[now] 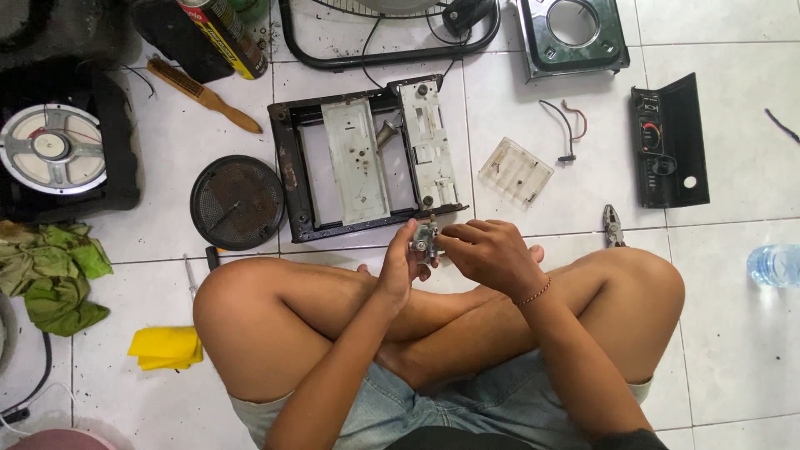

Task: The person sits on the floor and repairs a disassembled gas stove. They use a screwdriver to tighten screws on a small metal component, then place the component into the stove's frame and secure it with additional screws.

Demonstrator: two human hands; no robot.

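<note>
Left hand (398,265) grips a small metal valve part (425,242) above the crossed legs; right hand (490,252) pinches its right side, just near of the dismantled stove frame (364,160) on the tiled floor (733,125).

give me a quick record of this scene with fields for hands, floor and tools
setting: person sitting cross-legged on white tiled floor
left hand: holds small metal part
right hand: fingertips on the same part
in front: open black metal frame with pale plates inside
left of frame: round black mesh cover, wire brush
right of frame: clear plastic piece, black panel, pliers
far left: green rag, yellow cloth
far right: water bottle
</note>
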